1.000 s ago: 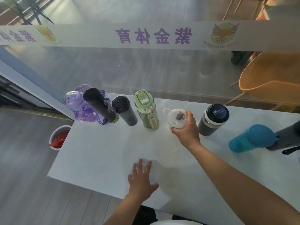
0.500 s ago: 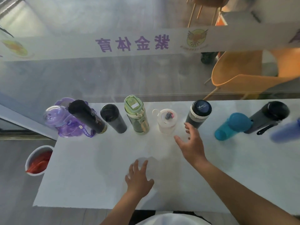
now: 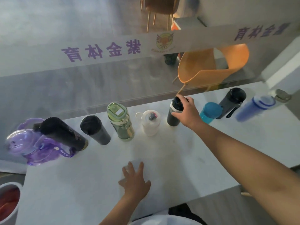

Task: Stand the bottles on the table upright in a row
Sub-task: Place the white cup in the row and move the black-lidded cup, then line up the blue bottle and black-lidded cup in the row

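Note:
Several bottles stand upright in a row along the far edge of the white table. From the left: a purple bottle, a tall black bottle, a dark tumbler, a green bottle, a white bottle, a dark cup with a white band, a teal bottle, a grey bottle and a blue bottle. My right hand grips the top of the dark cup. My left hand lies flat on the table, fingers spread.
A glass wall with purple lettering runs right behind the bottles. An orange chair stands beyond the glass. A white bucket with red contents sits on the floor at the lower left. A small metal object lies at the far right.
My right hand let go of the white bottle, moved right and closed on the dark cup. The view swung right, bringing the blue bottle into sight. My left hand stayed flat.

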{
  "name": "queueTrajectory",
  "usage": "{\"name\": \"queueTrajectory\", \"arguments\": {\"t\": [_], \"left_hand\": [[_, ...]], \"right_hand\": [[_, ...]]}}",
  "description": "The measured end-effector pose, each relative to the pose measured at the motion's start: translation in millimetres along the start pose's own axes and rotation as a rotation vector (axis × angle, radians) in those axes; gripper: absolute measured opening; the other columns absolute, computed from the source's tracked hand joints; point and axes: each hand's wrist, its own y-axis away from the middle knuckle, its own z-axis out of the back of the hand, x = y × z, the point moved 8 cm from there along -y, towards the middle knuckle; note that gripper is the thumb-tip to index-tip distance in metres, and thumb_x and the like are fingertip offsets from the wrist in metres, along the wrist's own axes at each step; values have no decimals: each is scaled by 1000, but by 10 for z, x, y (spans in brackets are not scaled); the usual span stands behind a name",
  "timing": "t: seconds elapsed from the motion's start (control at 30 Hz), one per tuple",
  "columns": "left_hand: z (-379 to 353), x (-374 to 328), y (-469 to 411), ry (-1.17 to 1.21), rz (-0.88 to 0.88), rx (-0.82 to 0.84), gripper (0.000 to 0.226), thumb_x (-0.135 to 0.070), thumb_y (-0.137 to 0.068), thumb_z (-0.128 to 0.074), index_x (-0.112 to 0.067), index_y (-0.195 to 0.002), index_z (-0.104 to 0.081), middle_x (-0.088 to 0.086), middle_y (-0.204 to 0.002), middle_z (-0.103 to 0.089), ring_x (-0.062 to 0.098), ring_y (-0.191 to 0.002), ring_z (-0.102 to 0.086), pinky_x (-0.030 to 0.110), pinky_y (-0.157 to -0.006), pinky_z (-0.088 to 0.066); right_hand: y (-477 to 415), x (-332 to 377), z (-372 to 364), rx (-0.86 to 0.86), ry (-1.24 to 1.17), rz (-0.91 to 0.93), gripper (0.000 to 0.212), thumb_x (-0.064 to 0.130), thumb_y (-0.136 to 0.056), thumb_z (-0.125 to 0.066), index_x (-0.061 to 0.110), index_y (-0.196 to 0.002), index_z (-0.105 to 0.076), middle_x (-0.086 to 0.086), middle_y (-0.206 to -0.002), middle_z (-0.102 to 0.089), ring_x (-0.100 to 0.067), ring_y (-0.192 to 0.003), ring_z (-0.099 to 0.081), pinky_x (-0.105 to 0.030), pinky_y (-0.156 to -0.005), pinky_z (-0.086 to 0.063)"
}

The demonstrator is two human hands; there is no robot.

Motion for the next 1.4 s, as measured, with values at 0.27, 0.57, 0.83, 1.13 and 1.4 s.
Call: {"name": "queueTrajectory", "arguments": {"t": [0.27,0.57,0.83,1.13,1.4], "left_hand": [[-8,24,-9,-32,-50,53,83,-53,-90,-52,-42,-152,3,10,-161,18,41,-147,13,59,-109,-28],[43,10,1,-16,-35,93,84,-52,-88,-54,-43,-152,0,8,-162,16,38,-148,9,57,-110,-28],[312,-448,-113,162,-187,-16,69,-42,-89,-55,-34,-150,-24,4,-160,-18,27,-147,-13,47,-114,-27],[1358,-1685,266,409,-595,-668,54,-13,-86,-66,-20,-137,-51,3,-143,-50,24,-132,-45,35,-111,-37],[1616,-2326,-115,73,-407,-626,91,-22,-83,-63,-26,-155,-7,-1,-165,-2,26,-151,-1,49,-122,-11]], "right_hand": [[160,-41,5,-109,-36,-43,71,22,-82,-76,28,-143,-41,-6,-143,-37,-27,-128,-47,-35,-106,-44],[251,21,81,-85,-30,-40,78,32,-82,-74,32,-147,-31,-4,-149,-32,-25,-134,-40,-34,-105,-43],[889,-764,869,-538,-250,-167,55,33,-84,-70,19,-132,-48,-5,-124,-52,-22,-110,-54,-43,-97,-49],[546,-1693,515,-142,-505,-347,102,28,-74,-83,32,-149,-15,0,-155,-28,-21,-137,-36,-45,-111,-35],[139,-1963,301,31,-548,-290,69,23,-70,-84,22,-130,-50,4,-114,-60,-20,-110,-60,-35,-93,-48]]}}
